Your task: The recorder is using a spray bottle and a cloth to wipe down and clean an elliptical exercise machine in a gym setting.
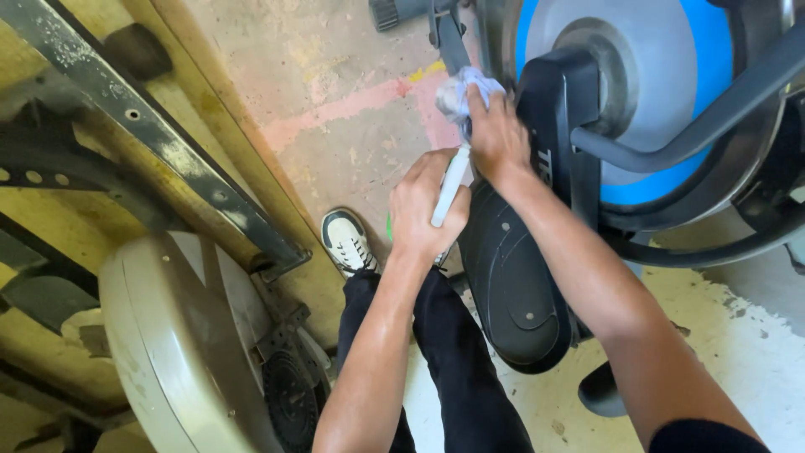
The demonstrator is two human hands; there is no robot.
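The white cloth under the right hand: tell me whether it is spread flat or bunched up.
Bunched up: the white cloth is crumpled under the right hand.

Crumpled white cloth (470,91): bunched into a loose wad, upper centre of the frame. It is pressed against the upper edge of the black plastic housing of the exercise machine (511,285), with most of its bulk showing above and left of the knuckles covering it.

Slim white cylindrical tube (450,186): held at centre frame, tilted slightly right of vertical. Its upper end reaches up to just below the cloth; its lower part is enclosed by fingers.

The housing is a smooth, elongated oval shell, running from centre frame down to lower centre.
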